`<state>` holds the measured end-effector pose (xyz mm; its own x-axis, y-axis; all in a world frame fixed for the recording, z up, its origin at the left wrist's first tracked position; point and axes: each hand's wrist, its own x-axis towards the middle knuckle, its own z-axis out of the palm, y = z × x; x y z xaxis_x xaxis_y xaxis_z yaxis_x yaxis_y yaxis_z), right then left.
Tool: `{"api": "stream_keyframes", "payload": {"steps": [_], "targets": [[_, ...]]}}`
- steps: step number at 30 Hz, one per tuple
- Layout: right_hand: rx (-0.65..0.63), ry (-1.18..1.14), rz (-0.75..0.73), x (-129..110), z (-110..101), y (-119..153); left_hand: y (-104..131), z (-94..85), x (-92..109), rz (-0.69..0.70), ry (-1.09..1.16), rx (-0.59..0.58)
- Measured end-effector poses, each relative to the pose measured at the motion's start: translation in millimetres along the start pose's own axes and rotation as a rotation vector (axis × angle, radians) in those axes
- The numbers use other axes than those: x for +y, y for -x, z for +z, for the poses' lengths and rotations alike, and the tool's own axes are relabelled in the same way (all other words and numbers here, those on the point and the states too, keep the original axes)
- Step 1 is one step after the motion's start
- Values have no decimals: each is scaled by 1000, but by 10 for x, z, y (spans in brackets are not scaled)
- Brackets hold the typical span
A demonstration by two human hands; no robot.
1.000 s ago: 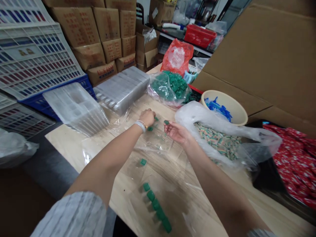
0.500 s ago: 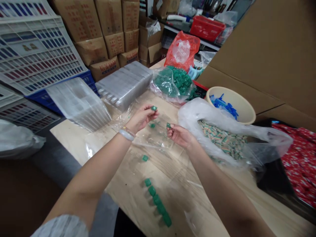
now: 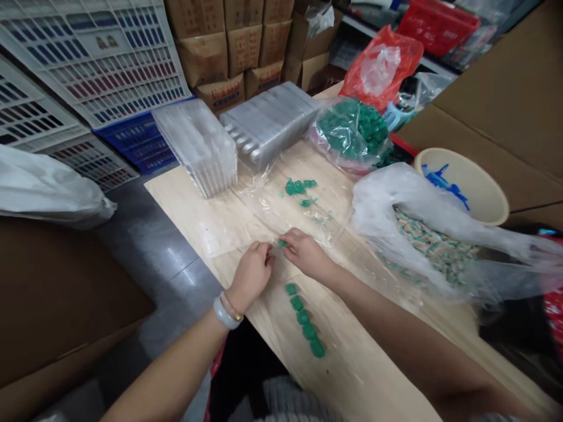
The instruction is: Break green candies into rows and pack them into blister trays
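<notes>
Your right grip [image 3: 308,255] was pinching a green piece [image 3: 282,243] between thumb and fingertips. Left grip [image 3: 253,272]: fingers curled inward, tips just beside that piece; couldn't tell whether they held anything. Both sat near the edge of the pale wood surface [image 3: 373,363].

Nearer you on that surface: a row of five green pieces [image 3: 302,317], slightly slanted. Beyond your hands: a small loose cluster of green pieces [image 3: 299,186], with crinkled clear film about it. Far left corner had two stacks of clear plastic trays, the smaller [image 3: 202,143] just beside the larger [image 3: 277,120]. Right of those, a clear bag [image 3: 352,132] full of green pieces, with a red plastic bag [image 3: 382,64] behind it. On your right: an open white plastic bag [image 3: 378,187] around small striped pieces [image 3: 440,246], then a cream bowl [image 3: 484,187] with blue pieces [image 3: 446,184] in it. A large cardboard panel [image 3: 501,94] rose behind the bowl.

Room: white crates [image 3: 109,58] and a blue crate [image 3: 136,143] stood at left, stacked cartons [image 3: 202,58] behind the trays, a red basket [image 3: 435,26] at the back. Grey tile floor [image 3: 176,275] showed left of the surface.

Pinched piece lay at your right fingertips, between the two grips; row toward you, cluster farther out.
</notes>
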<state>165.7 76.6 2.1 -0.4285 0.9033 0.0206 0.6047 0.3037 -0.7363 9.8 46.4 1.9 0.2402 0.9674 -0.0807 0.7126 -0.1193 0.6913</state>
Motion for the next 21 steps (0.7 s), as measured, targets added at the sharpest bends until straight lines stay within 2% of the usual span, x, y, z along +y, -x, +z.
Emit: {"api": "stream_keyframes", "payload": {"steps": [4, 7, 11, 16, 21], "targets": [[-65, 103, -84, -24, 21, 60, 6, 24, 2, -2, -71, -16], [-35, 164, -83, -11, 88, 145, 16, 24, 0, -7, -82, -5], [54, 210, -13, -27, 191, 221, 25, 31, -4, -14, -94, 3], [100, 273, 91, -156, 283, 214, 26, 32, -3, 17, -95, 15], [192, 182, 265, -153, 333, 209, 12, 7, -17, -12, 90, 19]]}}
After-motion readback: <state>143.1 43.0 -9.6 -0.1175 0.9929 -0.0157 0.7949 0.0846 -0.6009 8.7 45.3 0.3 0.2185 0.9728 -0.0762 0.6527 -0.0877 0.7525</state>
